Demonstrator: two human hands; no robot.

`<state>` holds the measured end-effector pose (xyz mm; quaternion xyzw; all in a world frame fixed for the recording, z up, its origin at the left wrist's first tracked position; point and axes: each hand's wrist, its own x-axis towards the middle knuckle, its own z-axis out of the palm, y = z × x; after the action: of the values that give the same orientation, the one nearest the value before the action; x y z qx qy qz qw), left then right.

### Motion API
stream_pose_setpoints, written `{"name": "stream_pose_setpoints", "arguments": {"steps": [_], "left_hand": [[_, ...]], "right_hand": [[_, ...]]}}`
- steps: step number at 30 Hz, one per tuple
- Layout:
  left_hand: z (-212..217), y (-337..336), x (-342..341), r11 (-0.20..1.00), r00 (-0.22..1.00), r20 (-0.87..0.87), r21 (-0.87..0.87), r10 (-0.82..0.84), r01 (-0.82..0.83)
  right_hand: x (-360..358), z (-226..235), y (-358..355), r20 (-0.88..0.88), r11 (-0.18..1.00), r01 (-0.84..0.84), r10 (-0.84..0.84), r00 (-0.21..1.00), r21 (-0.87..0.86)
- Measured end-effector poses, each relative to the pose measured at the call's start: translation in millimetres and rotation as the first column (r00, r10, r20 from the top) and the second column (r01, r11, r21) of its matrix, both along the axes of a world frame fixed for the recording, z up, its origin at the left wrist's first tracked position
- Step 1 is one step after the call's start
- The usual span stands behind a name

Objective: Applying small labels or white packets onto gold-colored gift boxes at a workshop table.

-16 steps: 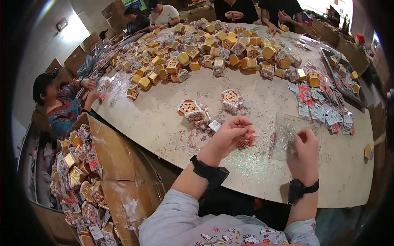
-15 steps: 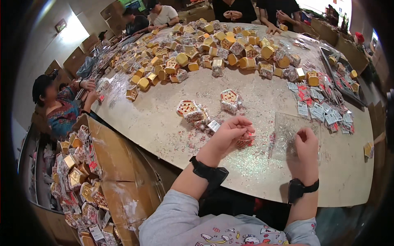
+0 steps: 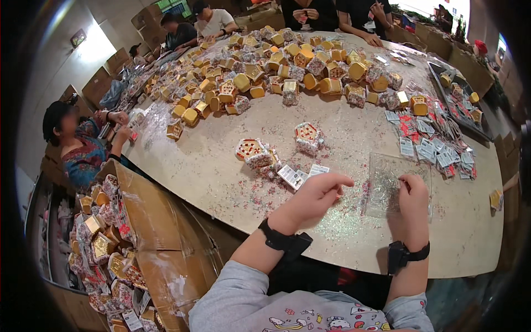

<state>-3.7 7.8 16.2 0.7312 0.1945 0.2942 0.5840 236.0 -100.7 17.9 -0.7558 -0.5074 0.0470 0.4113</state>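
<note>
My left hand (image 3: 318,199) is palm down over the near table, its index finger forward and the other fingers curled under. What they hold, if anything, is hidden. White printed tags (image 3: 290,177) lie just beyond it, against two small house-shaped ornaments (image 3: 255,153) with gold, red and white sides. Another such ornament (image 3: 308,138) stands a little farther off. My right hand (image 3: 414,202) is at the right edge of a shallow clear tray (image 3: 373,191) holding thin metal pins or wires. Its thumb and index finger are pinched together; anything between them is too small to make out.
A large heap of gold-and-white ornaments (image 3: 298,69) covers the far table. Red-and-white tags (image 3: 428,146) lie in piles at right, beside a dark tray (image 3: 470,119). An open carton (image 3: 160,232) of ornaments stands at left. A co-worker (image 3: 83,144) sits at left; others work opposite.
My left hand has turned palm down, and the red tag that showed at its fingers no longer shows there. More white tag now shows beside the ornaments. My right hand has hardly moved.
</note>
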Motion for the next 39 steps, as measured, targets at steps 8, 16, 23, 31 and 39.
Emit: {"name": "stream_pose_setpoints", "arguments": {"steps": [8,16,23,31,39], "left_hand": [[12,-10,2,0.909,0.996,-0.065,0.417,0.054,-0.022],[11,-11,9,0.867,0.993,-0.103,0.498,0.057,0.002],[4,-13,9,0.904,0.993,-0.058,0.421,0.103,-0.069],[12,-13,6,0.938,0.995,-0.080,0.345,0.065,-0.033],[10,-8,8,0.901,0.991,-0.102,0.432,0.082,-0.030]], "right_hand": [[-10,9,0,0.068,0.998,-0.022,0.018,0.998,0.057],[-50,5,-2,-0.160,0.920,-0.303,0.348,0.924,0.250],[-82,7,-5,-0.139,0.843,-0.459,0.509,0.850,0.281],[-75,-1,-5,-0.348,0.889,-0.338,0.437,0.830,0.310],[-78,-7,-2,-0.399,0.896,-0.287,0.413,0.819,0.338]]}}
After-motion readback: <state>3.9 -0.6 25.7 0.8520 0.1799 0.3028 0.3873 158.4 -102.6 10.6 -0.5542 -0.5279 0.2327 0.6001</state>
